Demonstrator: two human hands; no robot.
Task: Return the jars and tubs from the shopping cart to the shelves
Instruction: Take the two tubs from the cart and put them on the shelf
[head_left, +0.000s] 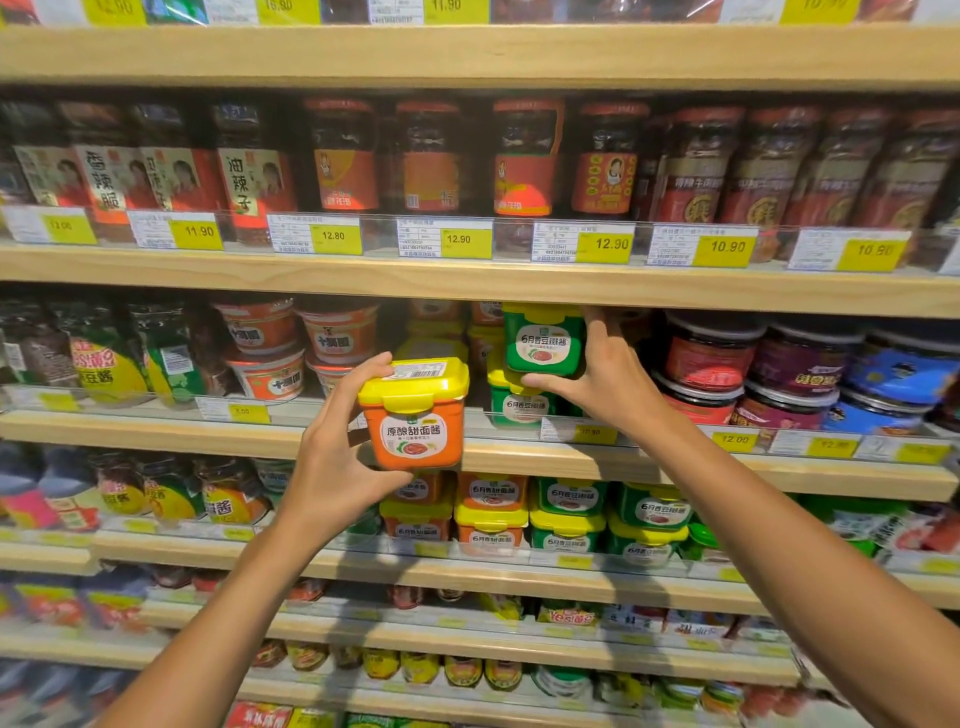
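Observation:
My left hand (337, 457) grips an orange tub with a yellow lid (415, 415), held upright in front of the middle shelf's edge (156, 423). My right hand (602, 374) grips a green tub with a yellow lid (543, 338). That tub sits on top of another green tub (519, 405) on the same shelf, just under the board above. Behind the orange tub, more yellow-lidded tubs stand deeper in the shelf. The shopping cart is out of view.
Round red-and-white tubs (265, 353) stand left of the gap, dark lidded tubs (706, 364) to the right. Jars with red labels (431, 156) fill the shelf above. Orange and green tubs (491, 512) are stacked on the shelf below. Yellow price tags line every edge.

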